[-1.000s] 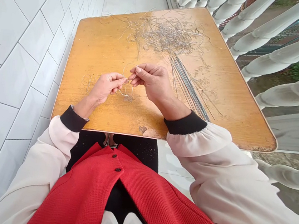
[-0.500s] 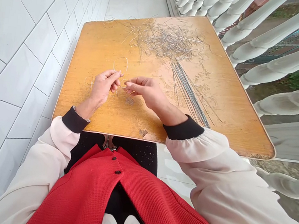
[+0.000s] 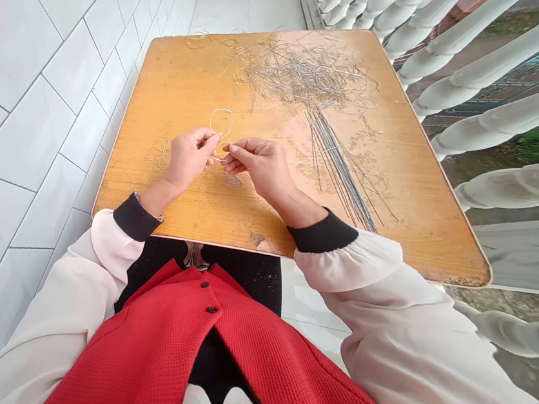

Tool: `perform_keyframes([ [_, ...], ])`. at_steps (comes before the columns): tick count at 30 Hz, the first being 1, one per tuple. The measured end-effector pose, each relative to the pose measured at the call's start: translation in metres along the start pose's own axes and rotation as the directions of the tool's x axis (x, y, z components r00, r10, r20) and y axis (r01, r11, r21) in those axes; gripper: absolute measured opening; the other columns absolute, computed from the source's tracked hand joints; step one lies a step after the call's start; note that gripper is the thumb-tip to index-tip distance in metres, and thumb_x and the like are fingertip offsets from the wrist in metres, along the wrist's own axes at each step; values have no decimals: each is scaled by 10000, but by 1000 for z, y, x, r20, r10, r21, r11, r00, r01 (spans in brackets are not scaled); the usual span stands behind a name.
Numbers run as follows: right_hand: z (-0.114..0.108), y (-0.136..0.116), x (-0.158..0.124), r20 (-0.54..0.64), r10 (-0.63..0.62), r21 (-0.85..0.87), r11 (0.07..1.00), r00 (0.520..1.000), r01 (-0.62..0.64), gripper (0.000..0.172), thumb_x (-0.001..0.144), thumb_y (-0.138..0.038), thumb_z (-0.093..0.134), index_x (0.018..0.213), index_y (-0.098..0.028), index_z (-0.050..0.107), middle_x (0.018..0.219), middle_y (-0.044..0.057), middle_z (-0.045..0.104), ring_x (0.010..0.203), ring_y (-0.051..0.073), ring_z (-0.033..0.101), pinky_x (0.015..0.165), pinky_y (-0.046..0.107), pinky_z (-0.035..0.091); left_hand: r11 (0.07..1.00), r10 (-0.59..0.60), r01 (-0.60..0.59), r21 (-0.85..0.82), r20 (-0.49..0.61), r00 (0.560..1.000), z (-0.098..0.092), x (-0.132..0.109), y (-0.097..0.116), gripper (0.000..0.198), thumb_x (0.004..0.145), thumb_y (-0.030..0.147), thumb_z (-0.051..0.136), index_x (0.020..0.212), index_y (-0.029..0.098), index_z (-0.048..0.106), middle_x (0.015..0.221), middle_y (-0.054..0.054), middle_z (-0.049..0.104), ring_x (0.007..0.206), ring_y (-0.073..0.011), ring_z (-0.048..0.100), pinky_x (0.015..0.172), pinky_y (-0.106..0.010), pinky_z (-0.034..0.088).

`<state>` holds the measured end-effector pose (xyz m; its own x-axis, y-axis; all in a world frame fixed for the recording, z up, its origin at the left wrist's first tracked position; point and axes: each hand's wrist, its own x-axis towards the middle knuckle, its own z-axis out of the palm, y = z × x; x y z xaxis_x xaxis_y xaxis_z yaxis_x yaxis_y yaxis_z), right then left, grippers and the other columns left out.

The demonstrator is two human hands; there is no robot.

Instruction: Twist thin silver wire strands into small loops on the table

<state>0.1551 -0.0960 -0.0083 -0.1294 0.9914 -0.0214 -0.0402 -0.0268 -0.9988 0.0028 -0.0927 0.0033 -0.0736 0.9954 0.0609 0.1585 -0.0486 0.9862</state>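
"Where's the thin wire loop (image 3: 220, 124)?"

"Over the middle of the bench (image 3: 189, 89), rising from the fingertips of the left hand (image 3: 189, 157) and right hand (image 3: 260, 165). The two are close together, and both appear to pinch the wire."

"Why hold it so low down?"

"A tight pinch at its base seems to keep the loop upright, off the bench and clear of the loose wire."

"And the other wire?"

"A tangle of wire (image 3: 298, 72) lies at the bench's far end, a bundle of straight wires (image 3: 345, 178) toward its right, and a small bent wire (image 3: 159, 150) toward its left."
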Motion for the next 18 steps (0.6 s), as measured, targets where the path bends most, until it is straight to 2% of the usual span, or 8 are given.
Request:
perform_keyframes([
  [7,0,-2,0,-18,-67,-72,995,998,65,254,932,-164,805,691,-160,724,598,3,682,499,75,600,520,188,516,1000,28,-28,1,83,996,0,-3,1,314,966,78,680,673,174,624,531,86,551,417,-22,488,439,-150,377],
  [10,-2,-2,0,15,-90,-99,991,996,91,258,904,-263,856,697,-168,734,581,-7,666,490,78,579,506,194,515,998,13,-5,-66,121,993,-2,-2,0,309,984,117,687,685,166,629,541,82,557,425,-14,484,446,-143,371],
  [14,-5,1,1,31,-121,-83,989,992,123,321,889,-465,864,773,-183,763,607,-3,687,515,93,596,506,209,529,990,-23,45,-131,163,986,-4,-1,1,286,1018,260,697,751,165,656,570,72,575,441,-12,487,457,-139,367],
  [18,-5,0,-1,36,-126,-98,987,991,129,324,916,-447,836,757,-177,751,565,-19,643,483,82,561,497,207,489,985,-56,89,-151,210,976,-7,0,2,320,1052,383,647,816,169,680,596,55,607,446,-23,509,473,-151,398],
])
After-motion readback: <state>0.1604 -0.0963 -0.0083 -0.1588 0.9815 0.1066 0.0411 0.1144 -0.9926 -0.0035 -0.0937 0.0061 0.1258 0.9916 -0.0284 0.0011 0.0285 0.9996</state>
